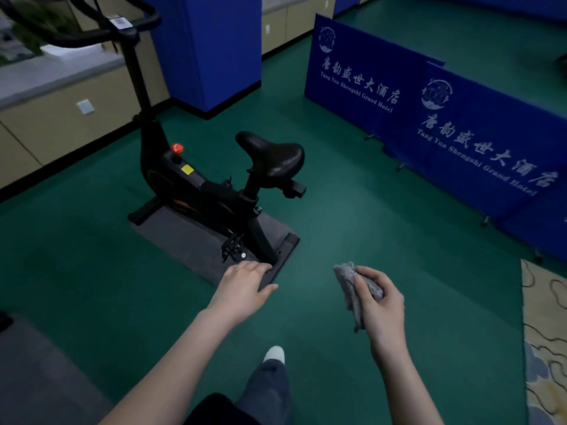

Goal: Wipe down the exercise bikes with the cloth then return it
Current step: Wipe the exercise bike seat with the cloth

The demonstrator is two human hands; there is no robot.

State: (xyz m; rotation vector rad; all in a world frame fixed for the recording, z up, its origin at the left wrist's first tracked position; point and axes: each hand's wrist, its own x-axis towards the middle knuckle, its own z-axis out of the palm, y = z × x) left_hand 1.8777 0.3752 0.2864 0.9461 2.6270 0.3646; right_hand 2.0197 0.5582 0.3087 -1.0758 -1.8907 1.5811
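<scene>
A black exercise bike (196,185) stands on a grey mat (184,237) on the green floor, its saddle (271,154) towards me and its handlebars (92,29) at the upper left. My right hand (380,305) grips a crumpled grey cloth (352,286) in the air, to the right of the bike's rear base. My left hand (245,286) reaches forward with relaxed, spread fingers, over the near end of the mat, and holds nothing.
Blue low barriers (460,118) with white lettering run along the right. A blue column (211,47) and beige cabinets (61,118) stand behind the bike. A patterned rug (546,332) lies at the right edge. My leg and white shoe (274,354) show below.
</scene>
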